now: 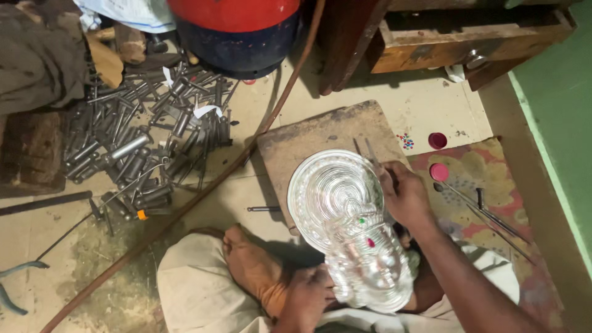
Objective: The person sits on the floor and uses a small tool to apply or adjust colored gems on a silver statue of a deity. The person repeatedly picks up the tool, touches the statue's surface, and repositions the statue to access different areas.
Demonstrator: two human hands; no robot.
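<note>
The person is sitting cross-legged on the floor, and the embossed, silver-coloured sheet-metal mask with a ringed crown (348, 228) is lying across the lap, propped on a bare foot (253, 265) so that its face is tilting up toward the eyes. The left hand (305, 299) is gripping the mask's lower edge, fingers curled round it, apparently steadying the piece. The right hand (404, 194) is pressing against the crown's right rim, fingers pinched around a thin metal tool (372, 153), apparently tweezers, whose tips are pointing away over the worn wooden block (308, 139) just beyond the knees. More slim rods (487, 213) and two small pink caps (439, 171) are lying on the patterned mat (493, 172) to the right, within easy reach. Further left, a heap of dark steel punches (142, 154) is spreading over the floor, a brown hose (203, 191) is crossing beside it, and a red-and-blue gas cylinder (237, 31) is standing beyond, next to a wooden drawer (462, 40).
</note>
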